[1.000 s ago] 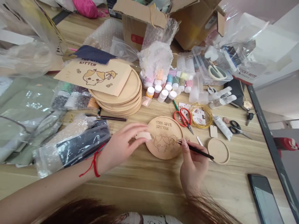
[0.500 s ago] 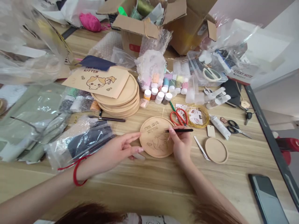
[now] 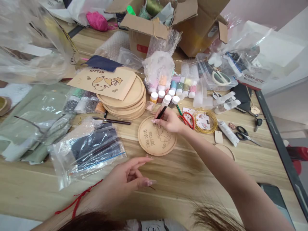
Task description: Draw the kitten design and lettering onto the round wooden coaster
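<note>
A round wooden plaque with burnt-in lettering and a kitten outline lies on the wooden table. My right hand is at its upper edge, pinching a black pen-like tool. The tool's tip points down at the plaque, and the hand hides its top edge. My left hand rests apart from the plaque, nearer the table's front edge, with fingers spread and no visible hold on anything. A red cord circles the left wrist.
A stack of wooden discs lies behind the plaque, under a kitten-printed kraft card. Small paint pots, red-handled scissors, a gold wire coil and a zip bag surround the work. A cardboard box stands behind.
My right hand has moved from the plaque's right side to its upper edge. The plaque has turned and shifted left. My left hand has drawn back toward me, away from the plaque.
</note>
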Motion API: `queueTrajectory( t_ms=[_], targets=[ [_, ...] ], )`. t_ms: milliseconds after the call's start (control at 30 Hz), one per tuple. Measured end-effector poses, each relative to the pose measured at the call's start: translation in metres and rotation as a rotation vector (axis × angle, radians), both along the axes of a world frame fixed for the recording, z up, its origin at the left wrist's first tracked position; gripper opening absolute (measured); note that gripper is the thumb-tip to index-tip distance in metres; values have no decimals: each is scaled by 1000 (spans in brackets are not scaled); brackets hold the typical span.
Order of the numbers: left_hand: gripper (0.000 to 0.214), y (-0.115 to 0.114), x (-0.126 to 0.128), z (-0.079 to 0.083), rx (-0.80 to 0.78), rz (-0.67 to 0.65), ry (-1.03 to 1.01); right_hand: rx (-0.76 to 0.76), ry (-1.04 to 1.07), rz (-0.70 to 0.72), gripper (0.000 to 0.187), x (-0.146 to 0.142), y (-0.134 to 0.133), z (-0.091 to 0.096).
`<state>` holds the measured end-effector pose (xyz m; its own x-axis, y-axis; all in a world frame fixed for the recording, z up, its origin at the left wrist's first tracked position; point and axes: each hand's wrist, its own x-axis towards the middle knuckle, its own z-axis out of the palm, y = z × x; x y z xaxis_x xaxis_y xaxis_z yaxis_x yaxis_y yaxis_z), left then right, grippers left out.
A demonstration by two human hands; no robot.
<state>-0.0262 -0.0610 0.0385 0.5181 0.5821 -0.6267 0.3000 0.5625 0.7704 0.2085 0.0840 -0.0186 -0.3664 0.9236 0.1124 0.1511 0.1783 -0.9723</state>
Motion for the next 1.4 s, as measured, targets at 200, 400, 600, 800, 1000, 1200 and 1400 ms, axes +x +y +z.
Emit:
queueTrajectory(
  t_ms=[200, 400, 600, 800, 1000, 1200, 1400],
  targets=[
    [19, 4, 19, 6, 462, -176, -31, -26, 135, -95, 32, -3, 8, 21],
    [16, 25, 45, -8, 1407, -160, 111, -75, 284, -367, 24, 33, -47, 42],
    [10, 37, 60, -29, 1726, -126, 144, -214, 390, -493, 21, 43, -97, 15],
    [20, 33, 57, -42, 1748, -119, 116, -275, 412, -500, 22, 38, -103, 7],
    [20, 35, 56, -43, 1757, -160, 90, -321, 376, -467, 25, 44, -100, 4],
    [19, 34, 51, -43, 1743, -218, 97, -309, 383, -449, 22, 44, -101, 2],
    [22, 32, 57, -46, 1699, -147, 87, -312, 339, -455, 24, 43, -100, 3]
  ],
)
